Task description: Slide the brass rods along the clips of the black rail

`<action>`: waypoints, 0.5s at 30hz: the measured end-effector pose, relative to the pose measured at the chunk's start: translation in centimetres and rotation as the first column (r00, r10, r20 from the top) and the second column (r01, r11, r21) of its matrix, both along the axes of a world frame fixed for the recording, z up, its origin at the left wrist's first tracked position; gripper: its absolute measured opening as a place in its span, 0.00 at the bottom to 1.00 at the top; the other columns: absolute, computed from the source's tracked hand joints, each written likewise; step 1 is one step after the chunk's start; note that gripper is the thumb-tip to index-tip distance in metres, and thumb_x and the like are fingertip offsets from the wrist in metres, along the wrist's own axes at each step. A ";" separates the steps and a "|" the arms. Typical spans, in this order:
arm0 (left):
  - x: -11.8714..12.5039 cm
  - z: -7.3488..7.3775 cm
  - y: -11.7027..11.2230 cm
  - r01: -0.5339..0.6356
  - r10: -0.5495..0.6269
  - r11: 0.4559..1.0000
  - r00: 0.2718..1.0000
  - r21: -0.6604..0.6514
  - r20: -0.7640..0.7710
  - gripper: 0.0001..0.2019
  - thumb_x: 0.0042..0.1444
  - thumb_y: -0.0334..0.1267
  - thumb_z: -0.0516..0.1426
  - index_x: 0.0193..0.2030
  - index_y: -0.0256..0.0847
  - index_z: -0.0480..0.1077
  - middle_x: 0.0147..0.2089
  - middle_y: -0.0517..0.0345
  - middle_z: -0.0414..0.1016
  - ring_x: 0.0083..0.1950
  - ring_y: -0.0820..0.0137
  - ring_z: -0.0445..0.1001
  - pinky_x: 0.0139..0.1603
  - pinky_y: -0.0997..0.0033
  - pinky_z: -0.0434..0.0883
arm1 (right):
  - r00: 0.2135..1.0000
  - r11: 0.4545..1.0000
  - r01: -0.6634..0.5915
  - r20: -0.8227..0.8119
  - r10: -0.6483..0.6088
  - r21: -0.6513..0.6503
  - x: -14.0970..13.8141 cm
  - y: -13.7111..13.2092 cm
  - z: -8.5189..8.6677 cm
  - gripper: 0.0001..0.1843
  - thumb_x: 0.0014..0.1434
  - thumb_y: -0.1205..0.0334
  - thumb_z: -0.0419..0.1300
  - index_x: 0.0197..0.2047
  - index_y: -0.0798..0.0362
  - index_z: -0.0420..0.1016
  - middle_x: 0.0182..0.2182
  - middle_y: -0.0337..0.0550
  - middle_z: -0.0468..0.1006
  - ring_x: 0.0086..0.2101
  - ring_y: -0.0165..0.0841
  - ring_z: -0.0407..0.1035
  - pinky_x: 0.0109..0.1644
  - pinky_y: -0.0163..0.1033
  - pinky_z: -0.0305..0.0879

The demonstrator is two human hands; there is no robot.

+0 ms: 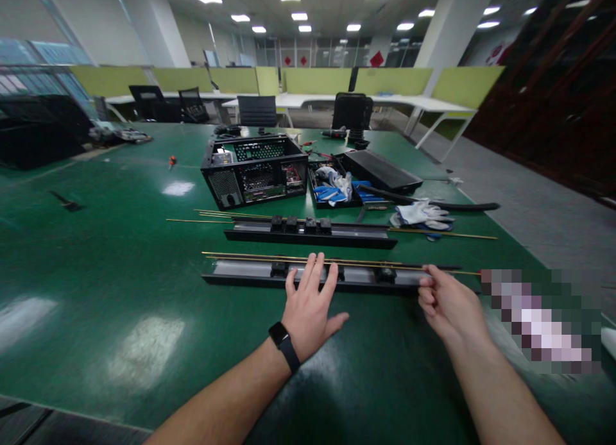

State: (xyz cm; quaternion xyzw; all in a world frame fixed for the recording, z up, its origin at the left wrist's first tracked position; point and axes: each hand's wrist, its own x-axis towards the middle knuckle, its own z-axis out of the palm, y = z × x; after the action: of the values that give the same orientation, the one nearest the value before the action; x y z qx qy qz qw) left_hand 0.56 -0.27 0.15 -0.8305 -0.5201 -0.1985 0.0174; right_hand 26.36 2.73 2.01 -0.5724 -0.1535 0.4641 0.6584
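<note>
My left hand [312,304] lies with spread fingers across the nearer long black channel [240,279], its fingertips at the thin brass rods [250,258] along the far side. Black blocks sit in this channel, among them one at its left [279,268] and one at its right [385,274]; another is partly covered by my left fingers. At the right end, my right hand [447,301] is closed in a pinch on a thin brass rod, though the exact grip is partly hidden. Farther back lies a second black channel [308,238] holding several black blocks.
Behind the channels stand an open black computer case [224,185], a black tray [337,204] with gloves, and a flat black panel [380,169]. White gloves [423,213] and a black strip [462,207] lie right. A dark brush-like item [70,203] is left on the green table [120,265].
</note>
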 end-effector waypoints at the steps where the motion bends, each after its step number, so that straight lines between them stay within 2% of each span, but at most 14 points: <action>1: 0.0 0.0 0.0 0.000 0.000 1.000 1.000 -0.001 0.000 0.45 0.55 0.53 0.63 0.74 0.42 0.50 0.77 0.40 0.40 0.77 0.51 0.41 0.69 0.38 0.49 | 1.000 1.000 -0.008 0.006 0.008 0.005 0.1 0.0 0.0 0.07 0.56 0.63 0.67 0.35 0.54 0.71 0.18 0.32 0.69 0.11 0.21 0.54 0.07 0.25 0.46; 5: 0.0 0.0 -0.1 0.002 -0.002 1.000 1.000 0.004 0.003 0.45 0.55 0.52 0.63 0.74 0.41 0.49 0.77 0.40 0.40 0.77 0.51 0.40 0.69 0.38 0.49 | 0.978 0.980 -0.200 0.060 0.198 0.023 -0.4 -0.1 -0.6 0.15 0.49 0.59 0.73 0.30 0.55 0.71 0.21 0.36 0.72 0.11 0.20 0.55 0.07 0.25 0.45; 7: 0.0 0.0 0.0 0.003 -0.003 1.000 1.000 0.007 0.006 0.45 0.55 0.52 0.64 0.74 0.41 0.49 0.77 0.40 0.40 0.77 0.51 0.41 0.70 0.38 0.49 | 0.968 0.970 -0.242 0.070 0.241 0.012 -0.7 -0.1 -0.8 0.16 0.49 0.57 0.73 0.30 0.56 0.71 0.21 0.38 0.73 0.11 0.20 0.53 0.07 0.25 0.43; 10: 0.0 0.0 0.0 0.006 -0.006 1.000 1.000 0.004 0.010 0.45 0.54 0.52 0.64 0.74 0.41 0.50 0.77 0.40 0.41 0.77 0.51 0.41 0.70 0.38 0.49 | 0.987 0.988 -0.154 0.039 0.153 0.015 -0.6 0.0 -0.6 0.12 0.53 0.59 0.69 0.34 0.56 0.73 0.21 0.38 0.73 0.10 0.21 0.54 0.07 0.25 0.43; 13: 0.0 -0.1 0.0 0.007 -0.007 1.000 1.000 0.002 0.011 0.45 0.54 0.51 0.64 0.74 0.41 0.50 0.77 0.40 0.41 0.77 0.51 0.41 0.70 0.38 0.48 | 0.999 1.000 -0.024 0.022 0.024 0.000 0.0 0.0 -0.1 0.09 0.55 0.63 0.67 0.32 0.55 0.70 0.19 0.35 0.71 0.11 0.22 0.55 0.07 0.25 0.45; 15: -0.1 -0.1 0.0 0.003 -0.003 1.000 1.000 0.003 0.009 0.45 0.54 0.52 0.64 0.74 0.42 0.50 0.77 0.40 0.41 0.77 0.51 0.40 0.69 0.38 0.48 | 0.999 0.999 -0.043 0.022 0.043 -0.004 0.1 -0.1 0.1 0.10 0.54 0.63 0.67 0.30 0.54 0.68 0.19 0.34 0.70 0.11 0.21 0.55 0.07 0.25 0.46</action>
State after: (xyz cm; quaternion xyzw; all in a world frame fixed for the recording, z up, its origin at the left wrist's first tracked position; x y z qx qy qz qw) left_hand 0.49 -0.31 0.05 -0.8304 -0.5186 -0.2031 0.0159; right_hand 26.41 2.61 2.07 -0.5754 -0.1721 0.4721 0.6454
